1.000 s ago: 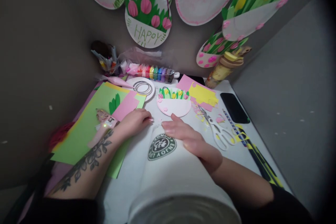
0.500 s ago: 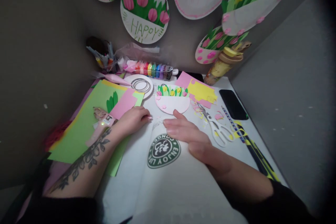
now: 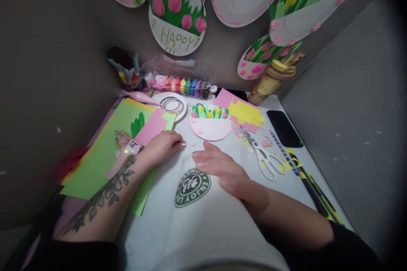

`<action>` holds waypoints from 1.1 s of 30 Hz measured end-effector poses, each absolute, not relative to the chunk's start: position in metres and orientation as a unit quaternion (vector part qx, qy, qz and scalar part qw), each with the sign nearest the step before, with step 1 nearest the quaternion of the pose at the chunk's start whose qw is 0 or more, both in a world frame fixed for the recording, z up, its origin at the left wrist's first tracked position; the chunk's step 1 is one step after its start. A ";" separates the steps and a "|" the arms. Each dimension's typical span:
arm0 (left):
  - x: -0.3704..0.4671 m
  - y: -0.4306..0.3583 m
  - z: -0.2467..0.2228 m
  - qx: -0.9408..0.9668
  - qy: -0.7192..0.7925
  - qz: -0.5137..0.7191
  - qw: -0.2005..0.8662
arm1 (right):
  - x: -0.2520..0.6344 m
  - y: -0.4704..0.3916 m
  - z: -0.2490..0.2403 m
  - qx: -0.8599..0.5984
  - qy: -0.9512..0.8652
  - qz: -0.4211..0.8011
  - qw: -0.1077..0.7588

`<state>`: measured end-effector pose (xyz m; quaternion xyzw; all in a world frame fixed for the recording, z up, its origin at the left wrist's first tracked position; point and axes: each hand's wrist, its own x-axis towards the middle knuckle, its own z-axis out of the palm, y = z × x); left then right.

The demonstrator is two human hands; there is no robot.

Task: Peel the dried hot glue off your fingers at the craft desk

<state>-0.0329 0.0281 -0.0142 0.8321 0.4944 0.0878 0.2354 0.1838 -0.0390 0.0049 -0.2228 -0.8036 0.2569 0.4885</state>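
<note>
My right hand (image 3: 222, 165) is wrapped round the right side of a large white paper cup (image 3: 210, 224) with a green-and-black round logo. The cup is tilted close to the camera, its rim blurred at the bottom of the view. Resting on the table, my left hand (image 3: 167, 144) is closed in a pinch on a small pink paper piece (image 3: 183, 144), mostly hidden by the fingers. A tiny pink paper flower (image 3: 193, 144) lies just right of it. Beyond both hands is a paper plate craft (image 3: 210, 129) with yellow and pink tulips and green leaves.
Left are green paper sheets (image 3: 98, 165) and a pink glue gun (image 3: 125, 152) with a lit light. White scissors (image 3: 265, 156), a phone (image 3: 284, 128) and a cutter (image 3: 313, 190) lie right. A tumbler (image 3: 270, 80) and a clay pack (image 3: 184, 86) stand behind. Decorated plates (image 3: 178, 38) hang above.
The cup has tipped further towards the camera, so its rim now shows, and my right hand has shifted slightly left with it. The small pink flower has come into view. My left hand stays put.
</note>
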 end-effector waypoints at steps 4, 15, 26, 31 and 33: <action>-0.035 0.029 -0.021 0.837 0.491 0.091 0.223 | 0.182 -0.038 0.010 -0.131 -0.836 0.207 0.491; -0.039 0.029 -0.034 0.840 0.488 0.121 0.206 | 0.174 -0.036 0.001 -0.089 -0.805 0.313 0.495; -0.039 0.031 -0.034 0.808 0.509 0.160 0.250 | 0.149 -0.053 -0.025 -0.003 -0.756 0.590 0.285; -0.038 0.029 -0.028 0.794 0.507 0.188 0.279 | 0.143 -0.049 -0.029 -0.001 -0.794 0.592 0.140; -0.037 0.029 -0.025 0.788 0.503 0.201 0.293 | 0.147 -0.044 -0.025 0.006 -0.821 0.557 0.122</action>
